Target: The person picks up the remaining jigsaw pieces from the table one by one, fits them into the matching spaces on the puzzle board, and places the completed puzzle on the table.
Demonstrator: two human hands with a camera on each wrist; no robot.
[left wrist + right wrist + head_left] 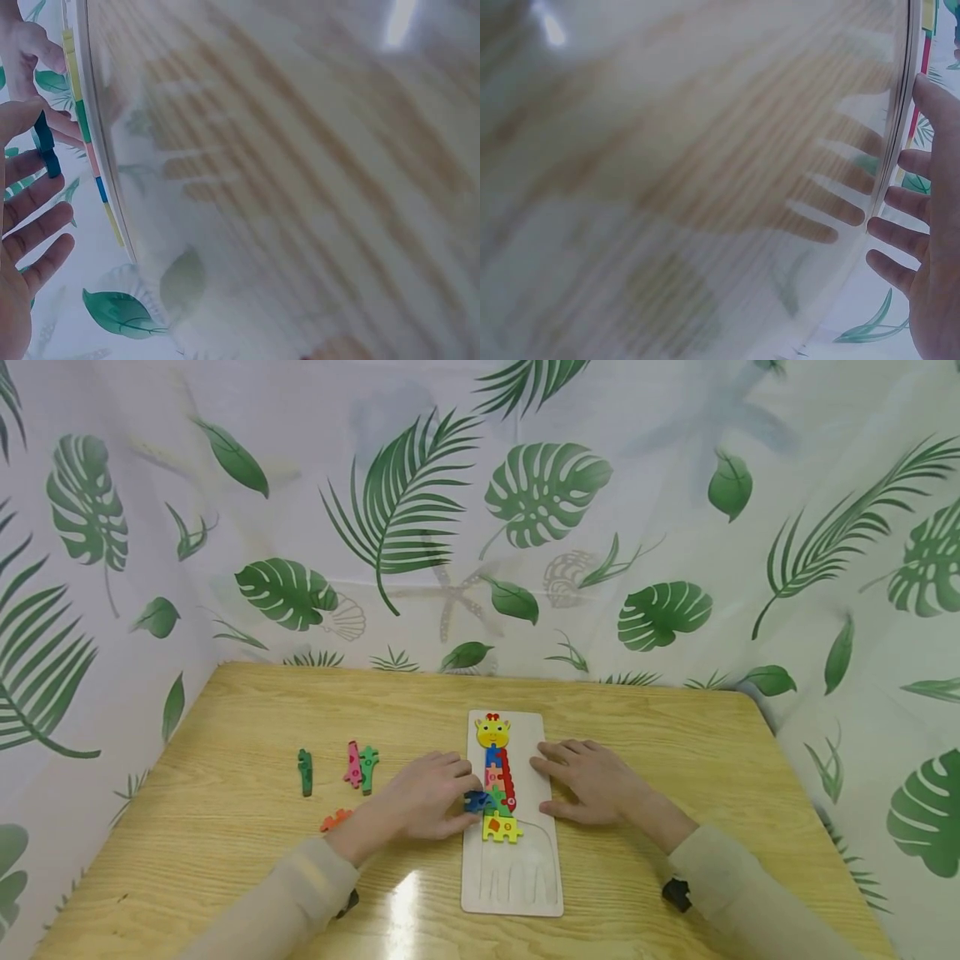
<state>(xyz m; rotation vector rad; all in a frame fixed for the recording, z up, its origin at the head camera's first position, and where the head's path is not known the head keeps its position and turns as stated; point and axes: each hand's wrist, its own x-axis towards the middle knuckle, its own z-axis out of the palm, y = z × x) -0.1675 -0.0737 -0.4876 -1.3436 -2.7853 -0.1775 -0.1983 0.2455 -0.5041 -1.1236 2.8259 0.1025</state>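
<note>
A pale wooden puzzle board lies upright before me, bearing a partly assembled giraffe. Its yellow head tops a column of blue, pink and green pieces, with a red strip along the right and a yellow piece lower down. My left hand pinches a dark blue puzzle piece between thumb and index finger over the board's left side; the left wrist view shows this piece clear of the board, other fingers spread. My right hand rests at the board's right edge, fingers extended.
Left of the board lie loose puzzle pieces: a dark green one, a pink one, a lighter green one and an orange one partly behind my left wrist. A leaf-patterned curtain borders the wooden table.
</note>
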